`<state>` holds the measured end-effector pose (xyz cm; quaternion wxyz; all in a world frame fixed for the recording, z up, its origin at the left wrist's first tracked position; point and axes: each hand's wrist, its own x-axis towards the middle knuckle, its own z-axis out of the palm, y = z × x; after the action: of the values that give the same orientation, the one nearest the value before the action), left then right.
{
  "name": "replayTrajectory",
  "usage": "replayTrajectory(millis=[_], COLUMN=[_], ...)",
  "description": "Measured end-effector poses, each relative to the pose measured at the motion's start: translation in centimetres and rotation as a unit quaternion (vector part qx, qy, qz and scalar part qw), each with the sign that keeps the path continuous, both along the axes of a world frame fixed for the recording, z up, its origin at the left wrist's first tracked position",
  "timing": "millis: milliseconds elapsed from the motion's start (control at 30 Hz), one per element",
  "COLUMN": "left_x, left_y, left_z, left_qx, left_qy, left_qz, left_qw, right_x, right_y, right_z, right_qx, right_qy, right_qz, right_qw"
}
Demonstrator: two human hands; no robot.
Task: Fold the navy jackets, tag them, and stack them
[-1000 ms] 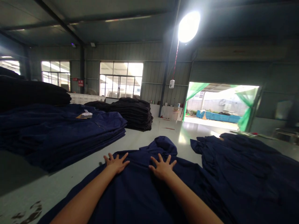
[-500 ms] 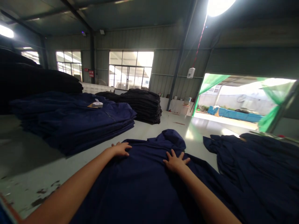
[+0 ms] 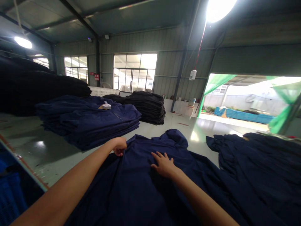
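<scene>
A navy blue garment [image 3: 141, 185] lies spread on the grey table [image 3: 58, 157] right before me, its hood bunched at the far end. My left hand [image 3: 119, 145] is curled closed on the garment's left edge, pinching the cloth. My right hand [image 3: 163, 163] rests flat on the middle of the garment, fingers stretched out and pointing left.
A heap of navy garments [image 3: 258, 163] lies to the right. A folded navy stack [image 3: 94, 121] with a tag on top stands at the left, black stacks [image 3: 148, 106] behind it. A blue crate [image 3: 11, 194] sits below the table's left edge. An open doorway is at the far right.
My left hand went from flat with spread fingers to a closed grip on the garment's left edge. My right hand slid left across the cloth. The view turned left.
</scene>
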<state>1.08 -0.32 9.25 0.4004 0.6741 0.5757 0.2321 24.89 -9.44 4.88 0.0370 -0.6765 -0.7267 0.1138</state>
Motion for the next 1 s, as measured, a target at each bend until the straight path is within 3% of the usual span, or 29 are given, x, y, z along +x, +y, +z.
replayTrajectory(millis=[100, 200, 233, 267, 333, 400, 533, 633, 733, 833, 900, 1000], left_x=[2.7, 5.9, 6.8, 7.5, 8.5, 9.0, 9.1, 9.0, 8.8, 8.7, 8.7, 8.7], left_y=[-0.7, -1.3, -1.3, -1.2, -0.8, -0.2, 0.6, 0.7, 1.0, 1.2, 1.0, 0.0], left_z=[2.2, 3.8, 4.1, 4.1, 3.5, 2.2, -0.6, -1.6, -1.3, -0.9, -1.2, -2.7], left_qx=[-0.036, -0.036, -0.034, -0.026, 0.005, 0.031, 0.026, 0.027, 0.059, 0.11, 0.146, 0.194], left_qy=[-0.099, -0.332, -0.384, -0.394, -0.314, -0.214, -0.124, -0.071, -0.013, 0.055, 0.108, 0.19], left_qz=[-0.064, -0.127, -0.136, -0.132, -0.095, -0.044, -0.005, -0.012, -0.029, -0.047, -0.052, -0.043], left_qw=[0.992, 0.934, 0.913, 0.909, 0.945, 0.975, 0.992, 0.997, 0.998, 0.991, 0.982, 0.961], right_x=[0.6, 1.8, 2.2, 2.5, 2.6, 1.8, -1.7, -3.0, -0.4, 5.2, 9.0, 12.6], right_y=[-0.6, -0.7, -0.9, -1.2, -2.1, -3.4, -5.6, -5.5, -3.7, -1.5, -0.6, -0.3], right_z=[0.6, 0.8, 0.8, 0.9, 1.0, 0.9, -0.5, -1.6, -1.0, 1.0, 2.1, 2.5], right_qx=[0.073, 0.116, 0.112, 0.106, 0.109, 0.135, 0.148, 0.127, 0.145, 0.218, 0.24, 0.141], right_qy=[0.106, 0.22, 0.248, 0.267, 0.266, 0.228, 0.121, 0.073, 0.079, 0.086, 0.121, 0.152], right_qz=[0.011, -0.045, -0.065, -0.077, -0.063, 0.024, 0.302, 0.364, 0.285, 0.023, -0.14, -0.189], right_qw=[0.992, 0.968, 0.96, 0.955, 0.956, 0.964, 0.934, 0.92, 0.944, 0.972, 0.953, 0.96])
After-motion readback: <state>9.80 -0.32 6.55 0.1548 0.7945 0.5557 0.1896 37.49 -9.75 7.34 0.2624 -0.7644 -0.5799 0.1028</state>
